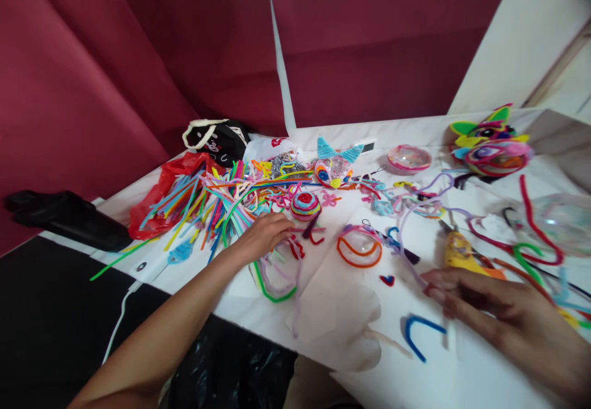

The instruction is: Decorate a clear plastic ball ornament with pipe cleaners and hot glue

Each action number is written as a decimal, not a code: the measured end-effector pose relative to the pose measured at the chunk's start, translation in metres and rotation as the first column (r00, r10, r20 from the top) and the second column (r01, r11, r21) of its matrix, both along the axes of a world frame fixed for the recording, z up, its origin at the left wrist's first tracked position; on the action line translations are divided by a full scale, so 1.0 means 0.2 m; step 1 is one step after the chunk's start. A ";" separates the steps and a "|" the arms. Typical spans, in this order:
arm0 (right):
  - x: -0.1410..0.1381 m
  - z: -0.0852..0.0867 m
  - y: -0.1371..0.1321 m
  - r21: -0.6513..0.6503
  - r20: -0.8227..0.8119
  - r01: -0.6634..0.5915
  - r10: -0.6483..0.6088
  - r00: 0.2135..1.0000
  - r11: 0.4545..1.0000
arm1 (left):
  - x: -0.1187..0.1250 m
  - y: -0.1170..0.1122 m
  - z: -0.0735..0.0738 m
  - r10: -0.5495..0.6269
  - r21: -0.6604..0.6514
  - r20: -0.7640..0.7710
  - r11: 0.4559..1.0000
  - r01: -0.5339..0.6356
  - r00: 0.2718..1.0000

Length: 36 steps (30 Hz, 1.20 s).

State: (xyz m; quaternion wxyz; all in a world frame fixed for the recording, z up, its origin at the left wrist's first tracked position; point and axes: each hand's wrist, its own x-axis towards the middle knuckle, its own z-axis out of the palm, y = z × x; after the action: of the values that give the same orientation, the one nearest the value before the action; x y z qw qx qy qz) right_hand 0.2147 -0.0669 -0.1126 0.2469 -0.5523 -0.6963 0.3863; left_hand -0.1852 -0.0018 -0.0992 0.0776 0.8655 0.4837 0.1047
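Note:
My right hand (489, 307) pinches the end of a lavender pipe cleaner (409, 260) between thumb and fingers. The strip rises from the fingertips in a long curve over the white table. On the left, my left hand (265, 236) is low at the edge of a pile of pipe cleaners (226, 202), fingers bent together and pointing down. A pink pipe cleaner (314, 230) lies at its fingertips; whether they grip it is hidden. Just below are loops of green pipe cleaner (277, 300). A bent blue pipe cleaner (422, 321) lies near my right hand.
A clear ball with orange trim (360, 258) and a small red-blue heart (388, 280) lie mid-table. Behind are a fish-like ball with blue ears (335, 169) and a clear bowl (409, 159). Yellow-handled pliers (459, 252) lie by my right hand. A black bag (221, 141) stands behind.

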 end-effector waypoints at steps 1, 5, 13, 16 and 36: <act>0.00 0.01 0.00 0.003 -0.003 -0.003 0.003 1.000 1.000 | 0.01 -0.01 0.01 -0.008 -0.005 -0.010 1.000 0.008 1.000; -0.02 0.00 0.00 0.042 -0.047 0.017 -0.015 0.999 0.999 | 0.07 -0.03 0.02 -0.094 -0.035 -0.063 0.995 0.092 0.994; -0.02 -0.01 -0.04 0.131 -0.008 -0.110 0.112 0.994 0.985 | 0.13 0.02 -0.02 -0.277 0.075 -0.074 0.957 0.282 0.958; -0.02 0.07 -0.09 0.207 0.050 -0.191 0.184 0.982 0.960 | 0.14 0.03 -0.01 -0.281 0.081 -0.037 0.956 0.283 0.959; 0.02 0.13 -0.26 0.464 0.316 -0.389 0.262 0.912 0.796 | 0.22 0.13 0.11 0.069 -0.089 0.310 0.995 -0.044 0.948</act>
State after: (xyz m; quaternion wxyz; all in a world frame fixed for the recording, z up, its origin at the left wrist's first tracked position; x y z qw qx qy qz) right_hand 0.2194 -0.1193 -0.0866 0.2310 -0.3780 -0.8833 0.1535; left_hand -0.1406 0.0233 -0.0769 0.1853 0.8199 0.4937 0.2228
